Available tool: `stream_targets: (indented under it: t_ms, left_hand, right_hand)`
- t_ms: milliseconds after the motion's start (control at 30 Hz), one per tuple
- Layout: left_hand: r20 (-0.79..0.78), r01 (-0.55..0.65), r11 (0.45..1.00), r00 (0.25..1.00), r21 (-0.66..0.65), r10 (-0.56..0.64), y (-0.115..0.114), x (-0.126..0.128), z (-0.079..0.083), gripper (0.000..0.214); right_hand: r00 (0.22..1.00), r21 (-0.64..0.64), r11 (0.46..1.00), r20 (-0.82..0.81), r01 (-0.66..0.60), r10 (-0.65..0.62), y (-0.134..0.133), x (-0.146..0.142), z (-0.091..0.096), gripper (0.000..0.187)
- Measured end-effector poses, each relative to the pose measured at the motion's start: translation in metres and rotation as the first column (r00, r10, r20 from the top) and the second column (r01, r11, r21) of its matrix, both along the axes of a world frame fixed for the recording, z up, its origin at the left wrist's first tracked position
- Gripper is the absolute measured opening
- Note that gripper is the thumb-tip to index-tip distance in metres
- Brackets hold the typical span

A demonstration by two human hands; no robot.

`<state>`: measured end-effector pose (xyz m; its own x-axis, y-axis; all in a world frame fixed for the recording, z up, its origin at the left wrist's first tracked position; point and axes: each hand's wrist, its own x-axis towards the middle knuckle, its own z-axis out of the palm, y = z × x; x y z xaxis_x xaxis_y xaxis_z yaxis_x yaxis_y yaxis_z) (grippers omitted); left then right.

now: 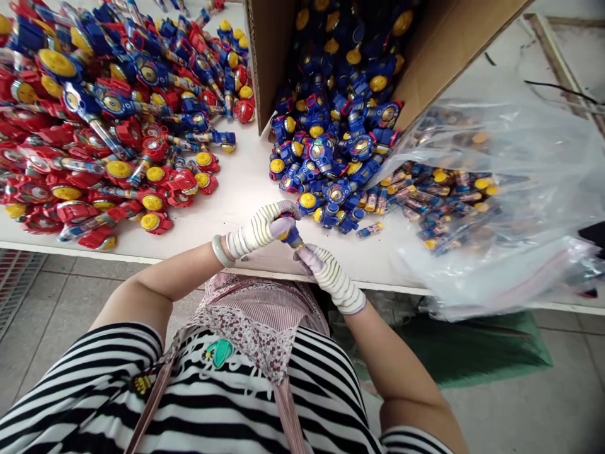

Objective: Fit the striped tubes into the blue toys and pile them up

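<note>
My left hand (268, 228), in a striped work glove, is closed around a small blue plastic toy (290, 237). My right hand (328, 274), gloved the same way, pinches the toy's lower end, where a narrow tube (299, 244) shows between the two hands. Fingers hide most of the toy. Just beyond my hands lies a heap of similar blue toys (326, 151) with yellow round parts, spilling from a cardboard box (435, 57). One small printed tube (370, 230) lies on the white table (236, 208) to the right.
A big pile of red and blue toys (94, 139), many with tubes attached, covers the table's left side. On the right, a clear plastic bag (529, 214) holds many small printed tubes (439, 195). Below the table edge lies a green sack (472, 347).
</note>
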<state>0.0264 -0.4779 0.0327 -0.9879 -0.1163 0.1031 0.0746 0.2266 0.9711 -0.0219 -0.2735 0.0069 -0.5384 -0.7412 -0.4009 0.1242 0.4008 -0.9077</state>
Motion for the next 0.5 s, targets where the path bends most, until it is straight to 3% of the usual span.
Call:
stream_targets:
  t_ms: [67,133,167,233,300,333,367,433,500]
  left_hand:
    - [-0.086,0.065,0.998,0.994,0.0,-0.065,-0.003,0.004,-0.002,0.027]
    - [-0.075,0.142,0.99,0.987,-0.008,-0.142,-0.008,0.007,-0.004,0.027]
    - [-0.04,0.156,0.988,0.987,-0.007,-0.156,-0.011,0.007,-0.005,0.027]
    - [0.039,0.11,0.994,0.993,-0.003,-0.11,-0.014,0.007,-0.007,0.026]
    - [0.066,0.021,1.0,0.998,-0.009,-0.02,-0.015,0.007,-0.008,0.025]
    - [0.058,-0.009,1.0,0.998,-0.011,0.009,-0.015,0.006,-0.008,0.025]
    - [0.044,-0.02,1.0,0.999,-0.012,0.021,-0.015,0.006,-0.007,0.026]
    - [0.023,0.017,0.999,1.0,-0.027,-0.016,-0.018,0.003,-0.005,0.028]
    - [0.015,0.02,0.991,1.0,-0.129,-0.018,-0.032,-0.003,0.003,0.028]
  right_hand:
    - [0.925,-0.138,0.99,0.372,-0.033,0.082,0.001,0.006,-0.004,0.056]
    - [0.877,-0.18,0.984,0.471,-0.011,0.096,-0.001,0.009,-0.008,0.059]
    - [0.915,-0.157,0.988,0.398,0.002,0.062,-0.002,0.009,-0.009,0.058]
    - [0.997,-0.061,0.997,0.057,0.046,-0.043,-0.007,0.006,-0.009,0.052]
    - [0.955,0.014,0.996,-0.285,0.084,-0.076,-0.013,0.001,-0.008,0.048]
    - [0.933,0.024,0.997,-0.356,0.072,-0.059,-0.017,-0.001,-0.007,0.048]
    - [0.936,0.019,0.999,-0.351,0.038,-0.029,-0.02,-0.003,-0.007,0.05]
    - [0.98,-0.014,0.998,-0.19,-0.061,0.058,-0.026,-0.005,-0.006,0.055]
    - [0.992,-0.058,0.99,-0.042,-0.125,0.123,-0.032,-0.009,-0.004,0.06]
